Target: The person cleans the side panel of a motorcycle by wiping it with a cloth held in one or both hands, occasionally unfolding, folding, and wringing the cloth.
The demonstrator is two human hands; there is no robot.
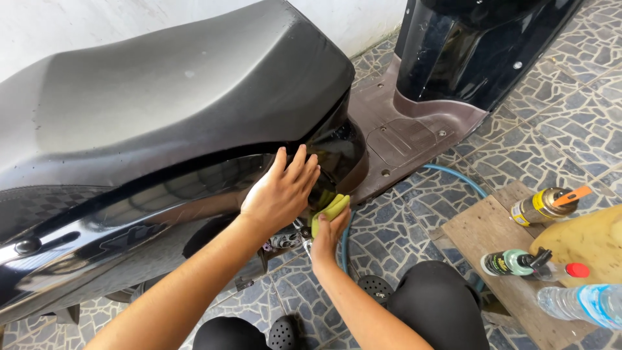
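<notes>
A black scooter fills the left of the head view, with a dusty grey-black seat above a glossy black side panel. My left hand lies flat on the front end of that panel, fingers spread. Just below and to the right, my right hand grips a folded yellow-green cloth and presses it against the lower edge of the panel, close to the brown footboard.
A blue hose runs over the patterned stone floor. At the right, a wooden board carries a gold spray can, a small green-capped bottle, a clear water bottle and a yellow cloth. My knees in black are at the bottom.
</notes>
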